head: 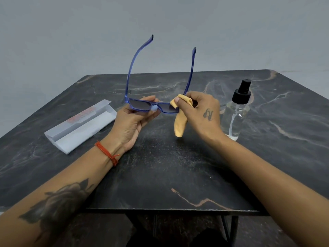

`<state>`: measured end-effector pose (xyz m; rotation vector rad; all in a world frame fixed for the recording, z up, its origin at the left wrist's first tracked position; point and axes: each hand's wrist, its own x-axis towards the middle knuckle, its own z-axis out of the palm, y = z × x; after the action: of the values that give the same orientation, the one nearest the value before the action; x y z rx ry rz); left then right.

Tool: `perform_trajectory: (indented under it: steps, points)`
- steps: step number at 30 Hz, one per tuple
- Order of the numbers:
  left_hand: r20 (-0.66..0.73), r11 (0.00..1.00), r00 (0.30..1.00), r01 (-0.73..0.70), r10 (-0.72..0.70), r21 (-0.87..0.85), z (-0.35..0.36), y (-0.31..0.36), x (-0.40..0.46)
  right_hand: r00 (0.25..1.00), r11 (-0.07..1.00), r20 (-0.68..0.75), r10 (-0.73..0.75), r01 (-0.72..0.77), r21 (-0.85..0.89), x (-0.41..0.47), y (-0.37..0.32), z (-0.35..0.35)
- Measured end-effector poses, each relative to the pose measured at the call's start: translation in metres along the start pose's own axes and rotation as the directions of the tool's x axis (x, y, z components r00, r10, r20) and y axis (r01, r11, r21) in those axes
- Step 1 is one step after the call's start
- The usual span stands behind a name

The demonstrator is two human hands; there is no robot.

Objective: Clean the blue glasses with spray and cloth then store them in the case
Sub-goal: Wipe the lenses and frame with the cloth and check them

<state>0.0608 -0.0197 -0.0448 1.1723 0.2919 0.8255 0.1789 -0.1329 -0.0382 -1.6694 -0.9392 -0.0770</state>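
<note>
The blue glasses (140, 104) are held above the dark marble table (160, 166), lenses toward me and both temple arms pointing up and away. My left hand (131, 122) grips the frame at the left lens and the bridge. My right hand (199, 111) pinches a yellow cloth (179, 122) against the right lens, and the cloth's loose end hangs down. A clear spray bottle (236, 111) with a black pump top stands upright just right of my right hand. The translucent white case (80, 125) lies open on the table to the left.
The table's front edge (169, 209) is close to me, with dark metal legs below it. A plain grey wall rises behind the table. Both my forearms reach in from the bottom corners.
</note>
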Motion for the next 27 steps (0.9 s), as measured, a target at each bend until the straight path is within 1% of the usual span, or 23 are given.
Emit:
perform_trajectory:
  steps: [4,8,14,17,19,22,24,27]
  points:
    - [-0.021,1.000,1.000,-0.006,0.006,0.006,-0.001,-0.003,0.002,1.000,1.000,-0.009,-0.010,0.010,-0.010,0.000,0.001,0.001]
    - [-0.004,1.000,1.000,-0.023,0.023,0.003,-0.004,-0.002,0.004,1.000,1.000,-0.013,-0.011,0.011,-0.010,-0.002,-0.002,0.001]
    - [0.002,0.996,0.997,-0.077,0.077,0.043,-0.004,0.000,0.004,0.982,0.996,-0.178,-0.064,0.074,0.055,-0.009,-0.007,-0.002]
    - [0.023,0.993,0.995,-0.096,0.095,0.066,-0.004,0.002,0.004,0.964,0.979,-0.205,-0.169,0.188,0.079,-0.011,-0.011,-0.001]
    - [0.029,0.992,0.995,-0.101,0.099,0.069,-0.004,0.002,0.004,0.945,0.959,-0.193,-0.264,0.278,0.048,-0.014,-0.013,0.000]
    - [0.034,0.992,0.994,-0.110,0.108,0.069,-0.004,0.001,0.003,0.899,0.913,-0.157,-0.409,0.400,-0.087,-0.015,-0.010,0.003]
    - [0.035,0.991,0.993,-0.117,0.115,0.070,-0.004,0.000,0.003,0.858,0.862,-0.134,-0.496,0.468,-0.195,-0.015,-0.006,0.006]
    - [0.027,0.987,0.991,-0.134,0.132,0.091,-0.006,-0.002,0.004,0.831,0.813,-0.062,-0.553,0.522,-0.258,-0.015,-0.002,0.011]
